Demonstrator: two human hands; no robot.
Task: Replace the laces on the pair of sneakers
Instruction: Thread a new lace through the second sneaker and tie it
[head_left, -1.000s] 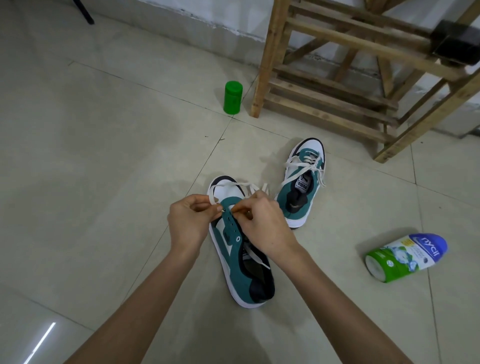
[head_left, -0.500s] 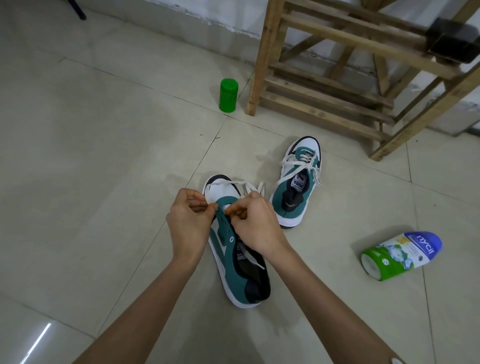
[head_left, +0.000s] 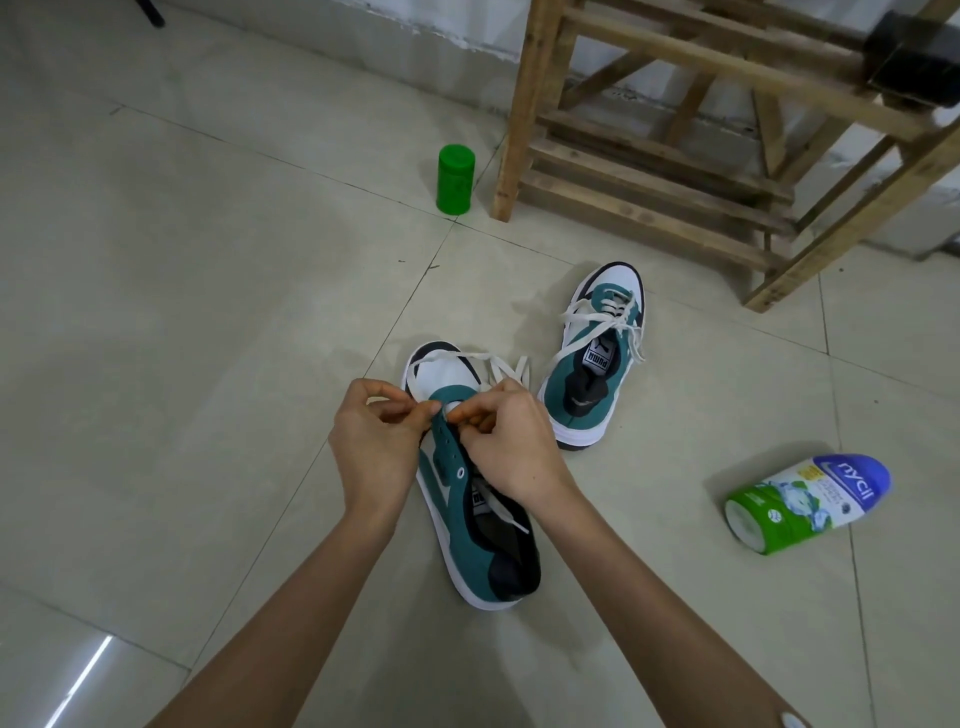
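Note:
Two teal, white and black sneakers lie on the tiled floor. The near sneaker (head_left: 467, 525) points away from me, its eyelets mostly bare. A white lace (head_left: 467, 357) loops over its toe, and one end lies in the shoe's opening. My left hand (head_left: 371, 447) and my right hand (head_left: 511, 441) meet above its front eyelets, fingertips pinching the lace there. The fingers hide the exact eyelet. The far sneaker (head_left: 597, 364) sits to the right, with a loose white lace threaded through it.
A green capped canister (head_left: 455, 179) stands beside the leg of a wooden rack (head_left: 670, 161) at the back. A green and blue bottle (head_left: 805, 501) lies on its side at the right. Open tiled floor stretches to the left.
Both hands have stayed at the front eyelets, their fingertips drawing closer together. The view shifted slightly.

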